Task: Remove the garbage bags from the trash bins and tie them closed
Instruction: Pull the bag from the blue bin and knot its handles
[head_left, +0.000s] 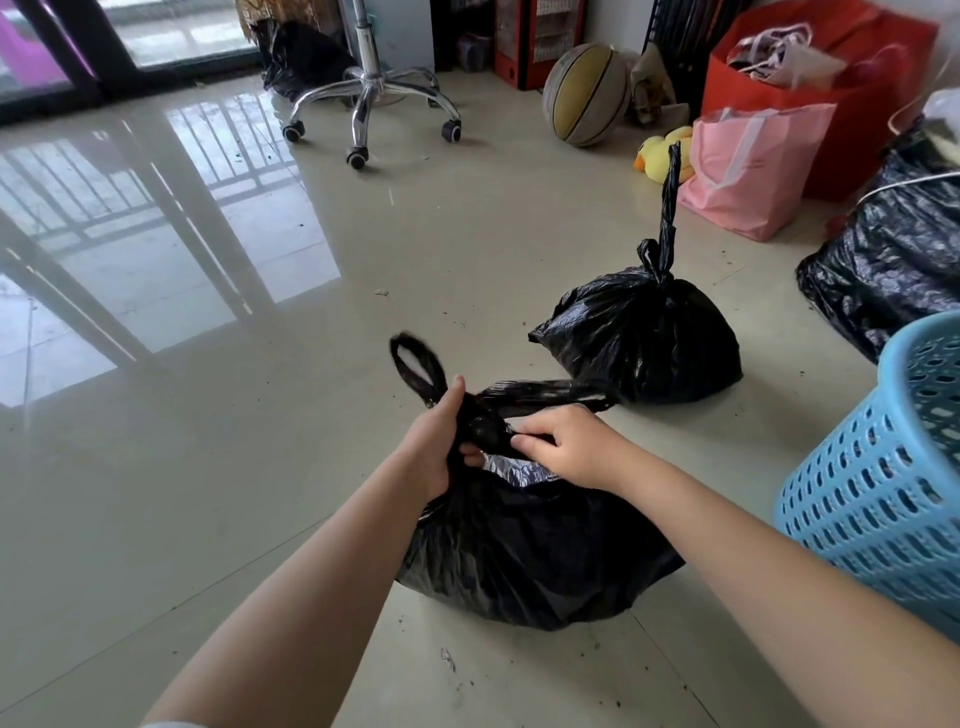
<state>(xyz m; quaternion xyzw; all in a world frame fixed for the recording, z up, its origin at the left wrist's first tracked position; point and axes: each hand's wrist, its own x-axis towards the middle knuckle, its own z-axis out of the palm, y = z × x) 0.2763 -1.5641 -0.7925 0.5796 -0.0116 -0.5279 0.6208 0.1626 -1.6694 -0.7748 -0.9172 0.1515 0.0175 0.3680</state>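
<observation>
A full black garbage bag (524, 556) sits on the tiled floor in front of me. My left hand (439, 441) grips its gathered neck, with one looped handle sticking up past the thumb. My right hand (569, 447) pinches the twisted plastic at the same neck, and a second handle strip runs off to the right. Behind it stands another black garbage bag (644, 332), knotted shut with a long twisted tail pointing up. A light blue perforated trash bin (878, 478) stands at the right edge, touching nothing I hold.
A third large black bag (893, 249) lies at far right. Pink bag (748, 166), red bag (831, 78), basketball (584, 93) and yellow duck toy (660, 156) crowd the back right. A chrome chair base (371, 98) stands at the back, a black bag (301, 60) behind it.
</observation>
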